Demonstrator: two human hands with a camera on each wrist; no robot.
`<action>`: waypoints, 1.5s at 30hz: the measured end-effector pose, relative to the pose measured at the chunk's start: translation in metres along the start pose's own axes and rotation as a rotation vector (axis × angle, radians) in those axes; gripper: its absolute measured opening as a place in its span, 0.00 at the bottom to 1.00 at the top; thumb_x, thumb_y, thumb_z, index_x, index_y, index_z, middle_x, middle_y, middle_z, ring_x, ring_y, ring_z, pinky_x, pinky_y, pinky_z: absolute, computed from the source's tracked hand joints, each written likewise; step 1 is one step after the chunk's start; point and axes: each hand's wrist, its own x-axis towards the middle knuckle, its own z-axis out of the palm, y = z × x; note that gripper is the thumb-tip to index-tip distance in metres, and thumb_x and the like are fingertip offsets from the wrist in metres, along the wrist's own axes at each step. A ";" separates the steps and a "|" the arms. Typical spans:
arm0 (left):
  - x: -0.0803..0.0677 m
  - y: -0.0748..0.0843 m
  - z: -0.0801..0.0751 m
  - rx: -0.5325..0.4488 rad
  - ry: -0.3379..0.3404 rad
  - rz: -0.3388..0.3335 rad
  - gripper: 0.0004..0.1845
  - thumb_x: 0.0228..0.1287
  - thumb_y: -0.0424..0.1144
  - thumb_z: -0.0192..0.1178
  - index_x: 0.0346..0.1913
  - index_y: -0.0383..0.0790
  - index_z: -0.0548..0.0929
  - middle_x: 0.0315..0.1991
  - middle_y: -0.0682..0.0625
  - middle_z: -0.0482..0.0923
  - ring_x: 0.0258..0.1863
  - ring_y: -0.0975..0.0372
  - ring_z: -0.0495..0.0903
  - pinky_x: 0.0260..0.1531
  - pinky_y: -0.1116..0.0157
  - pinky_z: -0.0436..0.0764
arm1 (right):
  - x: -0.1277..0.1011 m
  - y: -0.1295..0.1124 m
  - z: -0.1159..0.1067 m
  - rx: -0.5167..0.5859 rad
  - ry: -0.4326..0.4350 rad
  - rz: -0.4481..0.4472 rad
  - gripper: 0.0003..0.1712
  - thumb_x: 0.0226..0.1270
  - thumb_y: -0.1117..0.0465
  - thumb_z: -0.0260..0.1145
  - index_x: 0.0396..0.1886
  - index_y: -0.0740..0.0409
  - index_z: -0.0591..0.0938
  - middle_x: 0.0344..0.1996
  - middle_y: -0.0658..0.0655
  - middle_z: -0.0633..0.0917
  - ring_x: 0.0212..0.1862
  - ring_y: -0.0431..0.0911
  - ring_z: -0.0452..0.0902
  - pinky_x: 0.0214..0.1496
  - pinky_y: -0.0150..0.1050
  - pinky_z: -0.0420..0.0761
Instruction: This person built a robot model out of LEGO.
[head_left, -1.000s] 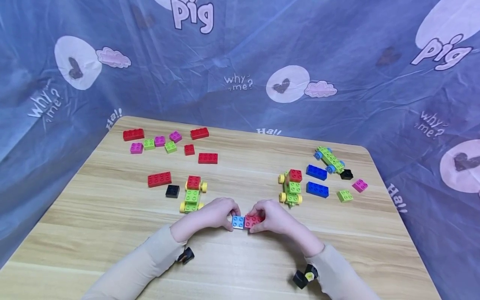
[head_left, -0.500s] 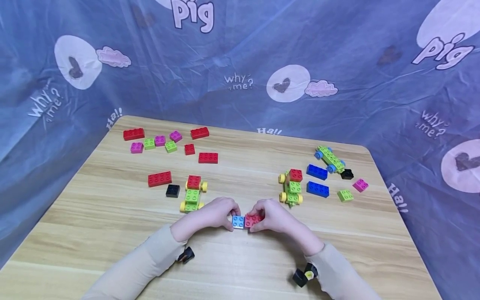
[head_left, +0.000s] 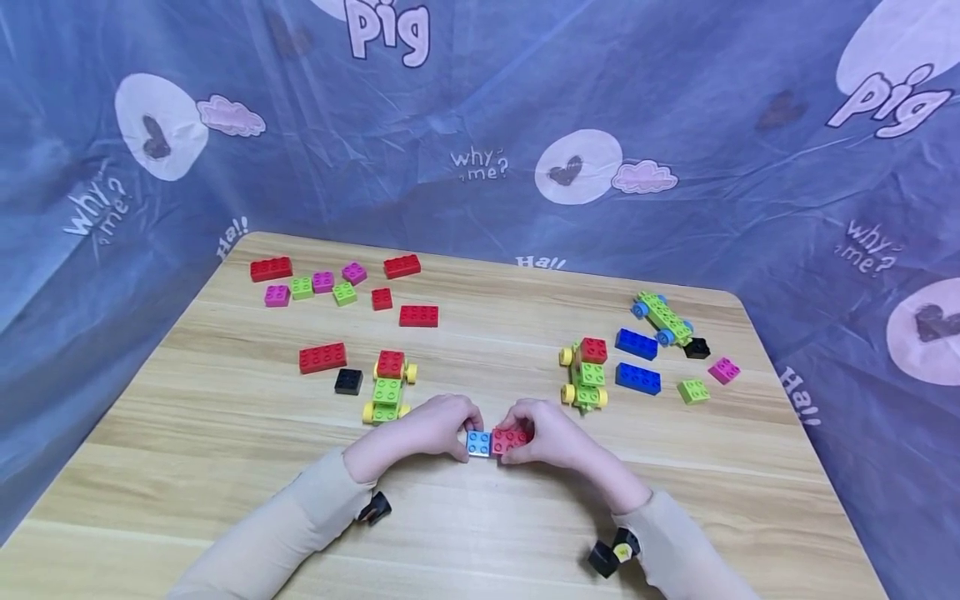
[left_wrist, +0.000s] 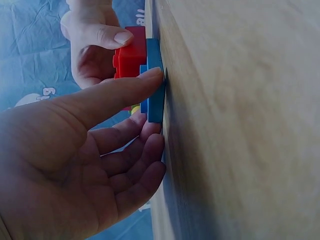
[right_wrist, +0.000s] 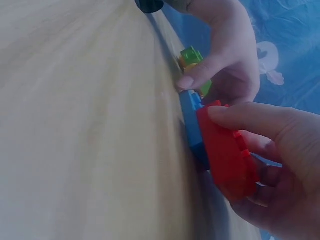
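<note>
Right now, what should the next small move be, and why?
Probably the right hand should press its red brick down: it lies over one end of the blue piece that the left hand pinches, and I can't tell whether it's fully seated.

From the head view, your right hand (head_left: 546, 432) hides the right end of the red brick (head_left: 508, 441), which itself covers part of the blue brick (head_left: 478, 443). The bottom edge crops both your sleeves (head_left: 273, 529) and the near side of the bench (head_left: 457, 533). In the right wrist view, your left hand (right_wrist: 233, 55) partly hides a green-and-yellow toy (right_wrist: 191, 55).
</note>
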 end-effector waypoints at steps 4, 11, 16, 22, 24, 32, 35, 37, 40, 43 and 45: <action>0.000 0.001 0.000 0.005 -0.010 0.000 0.18 0.42 0.36 0.78 0.40 0.43 0.85 0.33 0.56 0.77 0.36 0.64 0.74 0.43 0.64 0.76 | 0.000 -0.001 -0.002 -0.021 -0.022 -0.026 0.18 0.45 0.57 0.81 0.37 0.51 0.85 0.32 0.44 0.83 0.34 0.35 0.73 0.37 0.29 0.75; -0.005 0.007 -0.006 0.043 -0.032 0.002 0.25 0.44 0.40 0.78 0.48 0.40 0.85 0.41 0.52 0.83 0.43 0.60 0.79 0.51 0.60 0.78 | -0.001 0.000 -0.003 -0.049 -0.030 -0.042 0.20 0.46 0.55 0.81 0.40 0.50 0.85 0.33 0.43 0.82 0.35 0.34 0.73 0.38 0.30 0.75; -0.017 0.015 -0.019 0.054 0.002 0.036 0.27 0.51 0.43 0.75 0.55 0.39 0.82 0.49 0.49 0.84 0.51 0.56 0.81 0.56 0.58 0.78 | -0.001 0.002 -0.006 -0.052 -0.030 -0.043 0.21 0.46 0.53 0.81 0.41 0.50 0.85 0.33 0.43 0.83 0.34 0.34 0.73 0.37 0.29 0.74; -0.037 0.025 -0.049 0.047 0.090 0.086 0.24 0.58 0.41 0.70 0.57 0.40 0.81 0.54 0.48 0.83 0.56 0.55 0.80 0.58 0.56 0.77 | -0.001 0.001 -0.010 -0.038 -0.038 -0.048 0.22 0.46 0.52 0.81 0.42 0.52 0.85 0.35 0.44 0.84 0.36 0.35 0.74 0.39 0.30 0.75; -0.044 0.025 -0.060 0.072 0.136 0.113 0.23 0.59 0.41 0.69 0.58 0.40 0.81 0.54 0.48 0.83 0.56 0.55 0.80 0.59 0.56 0.78 | -0.002 0.001 -0.010 -0.038 -0.041 -0.050 0.22 0.47 0.52 0.80 0.42 0.52 0.85 0.36 0.45 0.84 0.37 0.35 0.74 0.40 0.30 0.75; -0.068 0.003 -0.102 0.077 0.330 0.163 0.22 0.61 0.40 0.68 0.58 0.41 0.81 0.55 0.49 0.82 0.56 0.56 0.80 0.56 0.55 0.80 | -0.001 0.001 -0.009 -0.058 -0.018 -0.054 0.19 0.50 0.52 0.78 0.42 0.50 0.85 0.35 0.44 0.84 0.35 0.35 0.72 0.37 0.29 0.74; -0.075 -0.012 -0.115 0.060 0.399 0.174 0.22 0.61 0.38 0.68 0.58 0.41 0.80 0.55 0.47 0.82 0.57 0.54 0.79 0.57 0.52 0.79 | -0.001 0.002 -0.008 -0.052 -0.015 -0.050 0.18 0.51 0.52 0.78 0.41 0.50 0.85 0.34 0.43 0.84 0.35 0.35 0.72 0.37 0.29 0.73; -0.079 -0.025 -0.123 0.064 0.451 0.187 0.22 0.61 0.37 0.68 0.58 0.38 0.80 0.55 0.45 0.82 0.57 0.51 0.79 0.58 0.50 0.77 | -0.001 0.003 -0.007 -0.046 -0.013 -0.051 0.18 0.51 0.53 0.78 0.41 0.50 0.85 0.34 0.43 0.84 0.34 0.35 0.72 0.37 0.29 0.73; -0.085 -0.044 -0.134 0.059 0.515 0.165 0.21 0.61 0.36 0.67 0.58 0.37 0.80 0.55 0.43 0.82 0.57 0.49 0.78 0.57 0.47 0.77 | -0.001 0.003 -0.006 -0.040 -0.009 -0.057 0.17 0.50 0.53 0.78 0.40 0.51 0.86 0.33 0.43 0.84 0.34 0.35 0.73 0.37 0.29 0.73; -0.090 -0.063 -0.141 0.048 0.551 0.131 0.22 0.61 0.36 0.67 0.58 0.36 0.80 0.55 0.40 0.82 0.56 0.47 0.79 0.56 0.46 0.77 | -0.002 0.003 -0.005 -0.031 0.000 -0.058 0.17 0.49 0.53 0.79 0.40 0.51 0.86 0.33 0.44 0.85 0.34 0.34 0.73 0.37 0.29 0.74; -0.093 -0.076 -0.144 0.036 0.555 0.112 0.23 0.60 0.36 0.68 0.59 0.35 0.79 0.55 0.39 0.81 0.55 0.46 0.78 0.55 0.46 0.77 | -0.002 0.003 -0.004 -0.025 0.007 -0.053 0.18 0.49 0.54 0.79 0.40 0.51 0.86 0.33 0.44 0.85 0.34 0.34 0.73 0.37 0.29 0.74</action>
